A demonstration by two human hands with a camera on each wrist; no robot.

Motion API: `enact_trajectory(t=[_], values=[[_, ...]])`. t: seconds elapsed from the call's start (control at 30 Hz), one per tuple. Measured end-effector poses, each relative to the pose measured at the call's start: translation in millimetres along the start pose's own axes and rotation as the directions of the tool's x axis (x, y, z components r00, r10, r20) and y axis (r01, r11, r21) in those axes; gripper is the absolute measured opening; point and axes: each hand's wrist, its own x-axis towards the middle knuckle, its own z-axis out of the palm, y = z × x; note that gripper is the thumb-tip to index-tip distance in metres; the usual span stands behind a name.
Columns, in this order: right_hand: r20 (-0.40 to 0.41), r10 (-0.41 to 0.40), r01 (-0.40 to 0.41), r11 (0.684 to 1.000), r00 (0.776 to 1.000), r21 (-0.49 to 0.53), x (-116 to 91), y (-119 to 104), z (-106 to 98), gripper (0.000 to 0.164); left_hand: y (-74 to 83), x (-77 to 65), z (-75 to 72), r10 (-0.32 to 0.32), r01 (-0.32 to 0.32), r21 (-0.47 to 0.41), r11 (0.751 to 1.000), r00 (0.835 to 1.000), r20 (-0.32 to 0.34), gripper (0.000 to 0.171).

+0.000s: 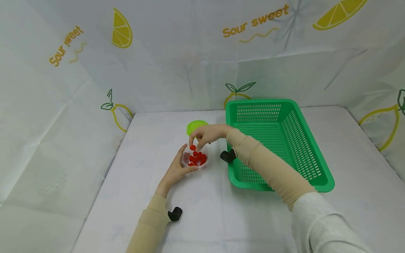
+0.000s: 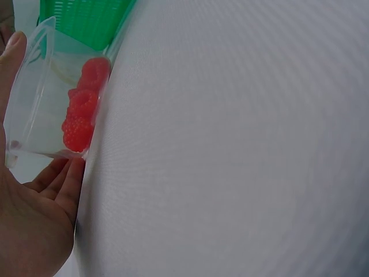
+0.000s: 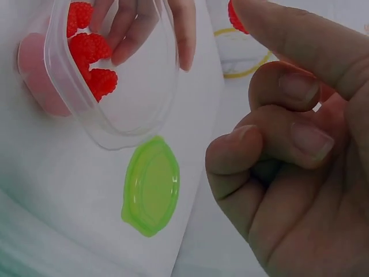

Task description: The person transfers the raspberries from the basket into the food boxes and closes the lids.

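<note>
On the white cloth stands a clear plastic container with several red raspberries at its bottom. My left hand holds it from the left, thumb on the near side and fingers round the far side. Above the container's far rim, my right hand pinches a single raspberry between thumb and index finger. In the right wrist view, that raspberry shows only partly at the top edge, and the other fingers are curled toward the palm.
A lime-green lid lies just behind the container, partly covered by my right hand in the head view. To the right sits a large green plastic basket, with my right forearm across it. White cloth with lemon prints hangs behind and at the sides.
</note>
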Motion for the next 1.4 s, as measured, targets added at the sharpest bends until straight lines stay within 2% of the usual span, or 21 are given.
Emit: enact_trajectory(t=[0.17, 0.5, 1.03, 1.4], values=[[0.052, 0.063, -0.061, 0.997, 0.997, -0.053, 8, 5, 4, 0.016, -0.2, -1.5, -0.6, 0.008, -0.008, -0.003, 1.000, 1.000, 0.004, 0.096], [0.106, 0.131, -0.124, 0.990, 0.986, -0.074, 18, 8, 15, 0.018, 0.2, -2.8, -0.4, 0.012, -0.012, -0.007, 1.000, 1.000, 0.002, 0.097], [0.133, 0.175, -0.160, 0.980, 0.976, -0.116, 22, 8, 22, 0.017, -2.9, 0.5, 0.2, 0.015, -0.015, -0.006, 1.000, 1.000, -0.005, 0.098], [0.126, 0.193, -0.175, 0.975, 0.973, -0.135, 22, 7, 24, 0.014, 1.1, -0.7, -1.4, 0.019, -0.019, -0.020, 1.000, 1.000, 0.003, 0.097]])
